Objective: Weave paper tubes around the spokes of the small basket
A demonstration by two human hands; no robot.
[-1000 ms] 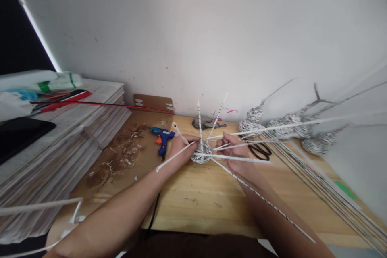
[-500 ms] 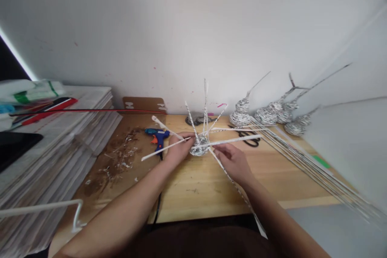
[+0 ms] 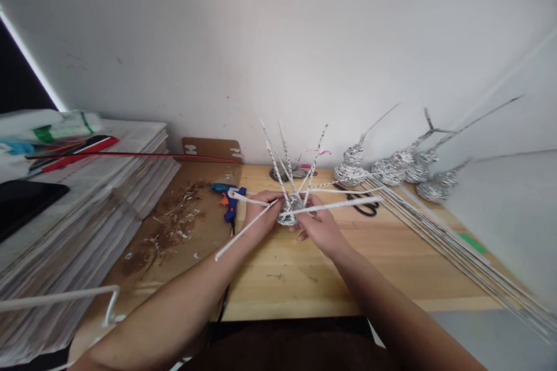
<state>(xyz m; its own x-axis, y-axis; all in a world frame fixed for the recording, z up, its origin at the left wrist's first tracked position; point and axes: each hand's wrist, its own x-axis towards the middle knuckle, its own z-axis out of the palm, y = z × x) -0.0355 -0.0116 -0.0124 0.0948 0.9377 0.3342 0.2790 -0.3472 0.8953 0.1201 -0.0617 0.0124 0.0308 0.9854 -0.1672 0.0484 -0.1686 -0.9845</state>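
Observation:
A small woven paper base (image 3: 288,218) sits between my hands over the wooden table, with several rolled paper strips (image 3: 278,171) sticking up and out of it. My left hand (image 3: 263,208) is closed round its left side. On the right, my right hand (image 3: 319,226) grips the base's edge, thumb near a long white strip (image 3: 343,204) that points right. Some fingertips are hidden behind the base and strips. A blue hot glue gun (image 3: 231,203) lies just left of my left hand.
Several woven paper gourd shapes (image 3: 350,167) stand by the wall. Black scissors (image 3: 365,206) and a bundle of long paper rolls (image 3: 444,243) lie to the right. Stacked newspapers (image 3: 130,197) fill the left, beside scraps on brown cardboard (image 3: 148,255).
My right hand has moved in to the base, off the long strip that hung toward me. That strip no longer hangs there, and the upright strips have shifted.

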